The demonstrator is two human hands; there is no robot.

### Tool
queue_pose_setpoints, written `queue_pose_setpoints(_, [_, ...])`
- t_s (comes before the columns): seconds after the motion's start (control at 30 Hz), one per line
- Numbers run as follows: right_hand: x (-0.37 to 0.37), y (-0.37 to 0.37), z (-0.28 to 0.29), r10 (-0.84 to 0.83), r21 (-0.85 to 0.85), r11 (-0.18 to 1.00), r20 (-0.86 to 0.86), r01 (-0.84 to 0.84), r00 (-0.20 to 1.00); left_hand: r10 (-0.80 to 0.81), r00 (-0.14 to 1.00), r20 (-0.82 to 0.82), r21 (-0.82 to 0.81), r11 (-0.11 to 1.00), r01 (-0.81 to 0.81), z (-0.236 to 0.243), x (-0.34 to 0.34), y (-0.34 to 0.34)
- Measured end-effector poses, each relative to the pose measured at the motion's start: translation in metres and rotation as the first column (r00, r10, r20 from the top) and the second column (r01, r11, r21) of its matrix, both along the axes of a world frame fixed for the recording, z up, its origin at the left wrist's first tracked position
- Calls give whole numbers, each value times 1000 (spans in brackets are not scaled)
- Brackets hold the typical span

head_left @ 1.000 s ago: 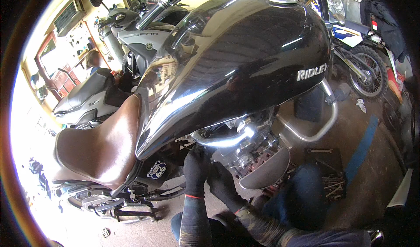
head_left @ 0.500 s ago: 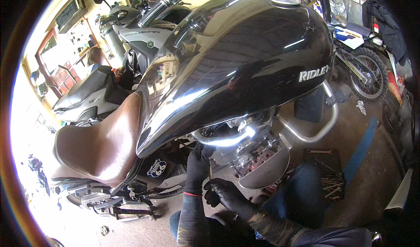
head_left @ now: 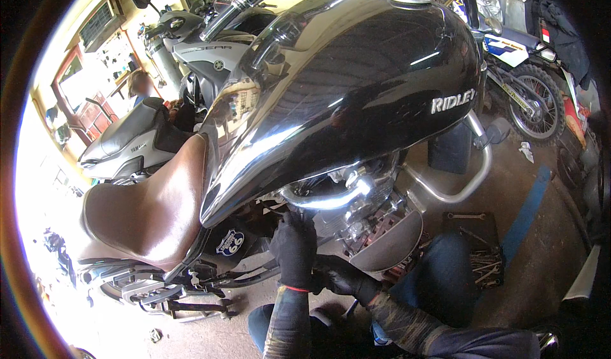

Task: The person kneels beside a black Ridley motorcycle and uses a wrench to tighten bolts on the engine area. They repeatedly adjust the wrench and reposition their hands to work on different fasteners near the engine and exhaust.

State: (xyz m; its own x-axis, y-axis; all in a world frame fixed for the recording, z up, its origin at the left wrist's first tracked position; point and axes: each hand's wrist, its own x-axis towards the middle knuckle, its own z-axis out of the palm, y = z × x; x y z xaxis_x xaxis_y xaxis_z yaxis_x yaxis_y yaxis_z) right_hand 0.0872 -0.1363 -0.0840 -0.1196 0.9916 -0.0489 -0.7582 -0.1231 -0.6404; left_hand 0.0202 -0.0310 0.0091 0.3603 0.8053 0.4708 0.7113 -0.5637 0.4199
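A motorcycle with a glossy black fuel tank [head_left: 356,85] and a brown seat [head_left: 143,203] stands before me. In a black glove, my left hand [head_left: 294,244] reaches up under the bright chrome pipe [head_left: 324,200] below the tank. Its fingers are bunched against the engine parts, and what they grip is hidden. My right hand [head_left: 347,277], also gloved in black, is closed just right of my left wrist. The left wrist covers its fingertips, so I cannot make out what they hold. A thin rod-like piece [head_left: 351,307] shows below the right hand.
A dark tray [head_left: 474,238] with several wrenches lies on the floor at right, beyond my knee [head_left: 445,273]. A footboard [head_left: 388,244] and a chrome guard bar [head_left: 471,190] jut toward me. A grey motorcycle [head_left: 133,139] and a person [head_left: 140,89] are behind, left; a dirt bike stands right.
My right hand has risen slightly and moved in against my left wrist; the slim object seen between the hands is now hidden. My left hand has shifted a little right. The view has moved slightly.
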Motion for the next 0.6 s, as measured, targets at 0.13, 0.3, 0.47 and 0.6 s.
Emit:
queue_pose_setpoints(0.13, [-9,1,-1,-69,-21,997,106,71,992,49,988,-148,-73,996,-60,1,-7,-11])
queue_pose_setpoints(0.3, [-19,-3,12,-216,-36,972,259,233,941,-75,992,-99,-83,994,67,-8,-15,-5])
queue_pose_setpoints(0.47, [-21,-9,19,-213,-165,952,250,258,944,-277,952,131,-128,947,293,-30,-15,11])
queue_pose_setpoints(0.6, [-19,-12,17,-367,165,928,551,333,750,-59,773,631,-560,655,507,-37,-12,15])
